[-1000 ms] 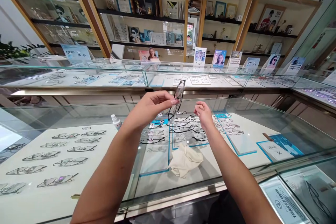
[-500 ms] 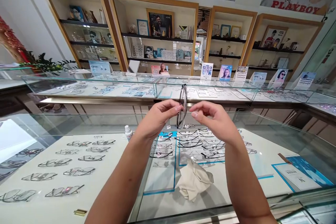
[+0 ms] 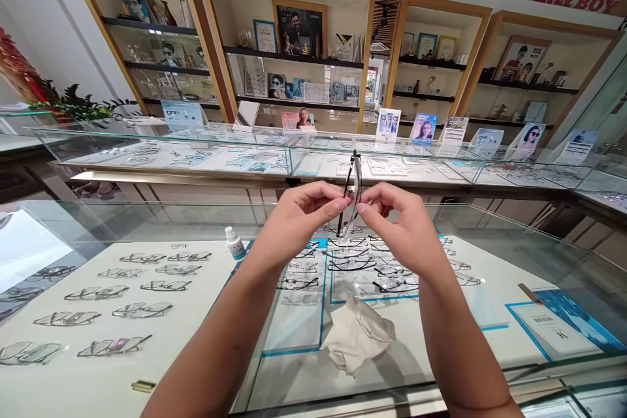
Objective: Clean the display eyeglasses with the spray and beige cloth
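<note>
A pair of eyeglasses (image 3: 357, 176) with a dark frame is held upright, edge-on to me, above the glass counter. My left hand (image 3: 304, 222) pinches it near the middle between thumb and fingertips. From the other side, my right hand (image 3: 401, 222) closes thumb and forefinger at the lens edge; its other fingers are curled. Below the hands, a crumpled beige cloth (image 3: 360, 336) lies on the counter glass. A small white bottle (image 3: 236, 245) with a blue label stands left of my left forearm.
Several rows of eyeglasses (image 3: 142, 310) are laid out under the glass on the left, and more lie beneath my hands. A blue-edged card (image 3: 553, 330) is at the right. Another glass display case (image 3: 225, 160) crosses behind, with standing cards and wooden shelves (image 3: 284, 55) beyond.
My right hand has come in to meet the eyeglasses; a gap was there before. The eyeglasses have shifted slightly right and turned a little. My view has tilted slightly down.
</note>
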{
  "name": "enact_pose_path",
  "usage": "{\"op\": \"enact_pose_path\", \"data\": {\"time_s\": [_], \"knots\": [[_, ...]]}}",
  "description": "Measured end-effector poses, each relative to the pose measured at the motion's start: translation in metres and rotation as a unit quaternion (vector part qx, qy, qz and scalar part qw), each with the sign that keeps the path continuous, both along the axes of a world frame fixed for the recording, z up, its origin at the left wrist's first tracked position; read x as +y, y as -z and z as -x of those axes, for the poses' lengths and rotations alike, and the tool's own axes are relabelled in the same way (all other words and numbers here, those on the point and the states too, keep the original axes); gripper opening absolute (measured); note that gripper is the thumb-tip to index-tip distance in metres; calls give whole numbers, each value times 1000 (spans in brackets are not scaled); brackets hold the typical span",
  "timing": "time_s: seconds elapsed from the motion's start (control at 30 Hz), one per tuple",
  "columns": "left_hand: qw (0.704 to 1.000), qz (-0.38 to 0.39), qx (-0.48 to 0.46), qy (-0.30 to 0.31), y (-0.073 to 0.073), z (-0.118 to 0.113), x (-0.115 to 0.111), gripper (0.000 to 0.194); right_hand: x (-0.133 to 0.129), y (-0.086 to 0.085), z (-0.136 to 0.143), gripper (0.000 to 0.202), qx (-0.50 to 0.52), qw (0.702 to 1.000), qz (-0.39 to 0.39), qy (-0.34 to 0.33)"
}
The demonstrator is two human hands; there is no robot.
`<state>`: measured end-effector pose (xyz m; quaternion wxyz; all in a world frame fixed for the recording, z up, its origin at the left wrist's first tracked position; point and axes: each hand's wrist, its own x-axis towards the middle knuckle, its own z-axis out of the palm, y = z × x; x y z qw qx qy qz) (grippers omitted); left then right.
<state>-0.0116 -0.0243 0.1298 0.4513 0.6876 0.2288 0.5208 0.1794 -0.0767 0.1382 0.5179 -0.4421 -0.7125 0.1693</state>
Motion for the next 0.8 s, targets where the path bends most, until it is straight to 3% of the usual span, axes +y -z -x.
{"op": "enact_pose_path", "data": {"time_s": [0.1, 0.2, 0.4, 0.6, 0.7, 0.8], "knots": [[1000, -3, 2, -9, 0, 0, 1, 22, 3, 2, -3, 9, 19, 1000, 13, 7], [999, -22, 11, -31, 4, 2, 7, 23, 5, 4, -8, 13, 37, 998, 12, 56], [993, -76, 80, -48, 10, 12, 23, 23, 10, 4, -19, 23, 39, 975, -120, 181], [998, -51, 34, -22, 10, 9, 25, 24, 10, 3, -12, 29, 59, 973, -161, 155], [999, -45, 20, -16, 9, 5, 21, 25, 11, 6, -3, 16, 64, 983, -129, 114], [997, -60, 47, -9, 8, 2, 16, 24, 15, 10, 3, 19, 59, 994, -73, 49]]}}
